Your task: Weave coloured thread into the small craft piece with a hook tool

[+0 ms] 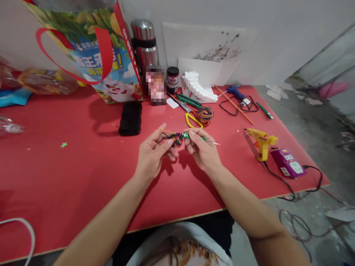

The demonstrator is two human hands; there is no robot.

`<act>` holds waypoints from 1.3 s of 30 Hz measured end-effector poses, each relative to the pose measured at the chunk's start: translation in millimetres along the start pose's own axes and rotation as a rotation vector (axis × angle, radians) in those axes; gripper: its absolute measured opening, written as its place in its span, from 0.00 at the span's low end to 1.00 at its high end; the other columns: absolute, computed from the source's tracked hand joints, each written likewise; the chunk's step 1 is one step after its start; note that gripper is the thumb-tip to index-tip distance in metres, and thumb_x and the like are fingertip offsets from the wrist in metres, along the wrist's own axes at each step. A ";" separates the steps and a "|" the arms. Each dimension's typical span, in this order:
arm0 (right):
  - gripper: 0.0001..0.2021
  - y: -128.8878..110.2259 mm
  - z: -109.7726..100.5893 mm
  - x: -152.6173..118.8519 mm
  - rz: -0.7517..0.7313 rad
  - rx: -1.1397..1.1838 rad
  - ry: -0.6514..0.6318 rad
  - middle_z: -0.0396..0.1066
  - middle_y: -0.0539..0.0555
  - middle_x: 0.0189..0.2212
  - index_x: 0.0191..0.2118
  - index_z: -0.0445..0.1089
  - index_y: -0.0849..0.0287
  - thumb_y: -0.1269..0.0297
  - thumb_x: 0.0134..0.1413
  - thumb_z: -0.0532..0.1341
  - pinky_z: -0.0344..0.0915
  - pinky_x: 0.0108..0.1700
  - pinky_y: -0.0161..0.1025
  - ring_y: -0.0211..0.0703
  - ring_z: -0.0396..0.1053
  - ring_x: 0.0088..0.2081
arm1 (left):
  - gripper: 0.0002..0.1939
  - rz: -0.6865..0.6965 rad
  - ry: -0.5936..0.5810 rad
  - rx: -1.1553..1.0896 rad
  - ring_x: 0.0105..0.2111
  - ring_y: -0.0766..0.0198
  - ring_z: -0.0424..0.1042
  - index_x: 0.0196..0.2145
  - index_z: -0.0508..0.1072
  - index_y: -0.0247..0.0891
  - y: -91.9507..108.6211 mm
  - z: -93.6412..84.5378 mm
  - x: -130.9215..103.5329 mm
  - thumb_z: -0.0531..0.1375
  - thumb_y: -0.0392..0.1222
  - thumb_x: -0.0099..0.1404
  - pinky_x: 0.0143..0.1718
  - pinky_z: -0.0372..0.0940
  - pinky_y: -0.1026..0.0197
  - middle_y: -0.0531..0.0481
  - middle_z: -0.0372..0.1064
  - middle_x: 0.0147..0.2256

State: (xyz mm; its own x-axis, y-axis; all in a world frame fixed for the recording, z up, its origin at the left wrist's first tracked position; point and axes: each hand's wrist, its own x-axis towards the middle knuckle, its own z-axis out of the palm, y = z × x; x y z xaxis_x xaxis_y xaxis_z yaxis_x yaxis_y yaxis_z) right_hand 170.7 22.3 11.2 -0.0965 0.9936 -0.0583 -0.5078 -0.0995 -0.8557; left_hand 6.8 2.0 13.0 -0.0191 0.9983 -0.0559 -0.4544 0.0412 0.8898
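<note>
Between my two hands is a small round crochet piece [176, 140] in dark, multicoloured yarn. My left hand [153, 149] pinches it by its left edge, thumb in front, with a strand of yarn running over the fingers. A crochet hook [186, 135] with a green grip and metal shaft sits in the closed fingers of my right hand [202, 147]. Its left tip meets the crochet piece; whether it is inside a stitch I cannot tell. Just beyond my hands lies a ball of striped yarn [205, 114], beside yellow-handled scissors [193, 120].
A red table [83, 177] spreads beneath my arms. A black case [130, 118] lies left of my hands, with a large printed bag [111, 70] and a steel thermos [145, 44] behind. To the right are a yellow glue gun [261, 142], a purple power socket [288, 162] and cords.
</note>
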 end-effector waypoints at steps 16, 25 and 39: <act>0.08 15.4 2.1 -7.6 -0.081 -0.081 -0.093 0.75 0.47 0.28 0.44 0.78 0.55 0.58 0.64 0.68 0.64 0.31 0.34 0.32 0.66 0.24 | 0.41 -0.065 0.093 -0.059 0.23 0.68 0.78 0.64 0.71 0.31 -0.4 0.9 3.8 0.75 0.35 0.54 0.25 0.73 0.68 0.53 0.78 0.31; 0.08 18.1 8.9 -13.9 -0.111 -0.002 -0.066 0.73 0.47 0.27 0.44 0.78 0.54 0.57 0.64 0.67 0.63 0.30 0.34 0.33 0.65 0.25 | 0.51 -0.080 0.031 -0.072 0.23 0.67 0.77 0.71 0.59 0.26 1.9 1.5 2.3 0.76 0.36 0.55 0.24 0.70 0.68 0.53 0.76 0.27; 0.10 15.1 5.1 -18.5 -0.274 -0.417 -0.037 0.76 0.51 0.35 0.45 0.77 0.53 0.54 0.68 0.64 0.69 0.40 0.39 0.39 0.71 0.35 | 0.48 0.013 0.021 0.189 0.24 0.68 0.75 0.73 0.58 0.33 -0.7 4.5 -7.1 0.73 0.37 0.60 0.27 0.68 0.66 0.56 0.74 0.28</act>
State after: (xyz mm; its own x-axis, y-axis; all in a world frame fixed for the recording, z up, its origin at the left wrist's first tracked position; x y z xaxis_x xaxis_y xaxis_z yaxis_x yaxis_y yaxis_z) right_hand 160.5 2.1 2.0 -0.0416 0.9770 0.2093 -0.1344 0.2021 -0.9701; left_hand 11.2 -5.0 14.8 -0.0436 0.9977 -0.0512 -0.2784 0.0371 0.9598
